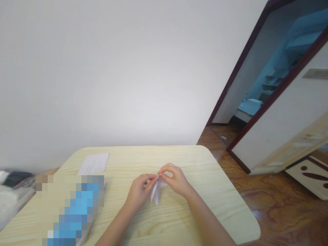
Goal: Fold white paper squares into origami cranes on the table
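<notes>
Folded white paper point(156, 193) pinched at its upper end between the fingertips point(161, 173) of both hands, left hand point(139, 192) and right hand point(176, 181) curled close together; paper hanging below the fingers, long axis nearly vertical in view, narrow tip pointing down and slightly left, over a pale wood-grain table point(194, 160).

White wall point(102, 75) behind a pale wooden table point(217, 191).
</notes>
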A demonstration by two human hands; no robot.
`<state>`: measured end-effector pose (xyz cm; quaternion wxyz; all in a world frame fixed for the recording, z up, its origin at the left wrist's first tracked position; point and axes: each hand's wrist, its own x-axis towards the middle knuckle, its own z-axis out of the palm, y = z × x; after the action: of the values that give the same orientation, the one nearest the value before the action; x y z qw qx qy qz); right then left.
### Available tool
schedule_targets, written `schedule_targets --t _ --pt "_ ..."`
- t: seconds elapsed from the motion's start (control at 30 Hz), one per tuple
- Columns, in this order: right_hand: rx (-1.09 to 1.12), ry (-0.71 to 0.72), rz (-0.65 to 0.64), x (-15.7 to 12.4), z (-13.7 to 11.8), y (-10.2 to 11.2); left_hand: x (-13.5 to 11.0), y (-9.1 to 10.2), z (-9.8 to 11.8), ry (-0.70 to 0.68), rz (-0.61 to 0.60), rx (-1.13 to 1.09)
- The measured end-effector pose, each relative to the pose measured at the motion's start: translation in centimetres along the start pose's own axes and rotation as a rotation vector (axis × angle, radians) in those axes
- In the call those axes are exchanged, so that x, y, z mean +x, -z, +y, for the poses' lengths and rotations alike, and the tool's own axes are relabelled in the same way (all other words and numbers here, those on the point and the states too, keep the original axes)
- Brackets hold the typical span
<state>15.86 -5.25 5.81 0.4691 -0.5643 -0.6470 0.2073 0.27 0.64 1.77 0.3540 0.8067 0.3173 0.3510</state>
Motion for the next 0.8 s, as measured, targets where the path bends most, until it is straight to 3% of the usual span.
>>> schedule_targets --t 0.27,0.8 --pt "-0.008 -0.004 -0.001 -0.11 0.15 -0.18 0.09 -0.07 -0.19 -0.056 0.060 0.052" --pt "0.000 0.002 0.025 -0.05 0.22 -0.41 0.17 0.05 0.13 -0.086 0.039 0.081"
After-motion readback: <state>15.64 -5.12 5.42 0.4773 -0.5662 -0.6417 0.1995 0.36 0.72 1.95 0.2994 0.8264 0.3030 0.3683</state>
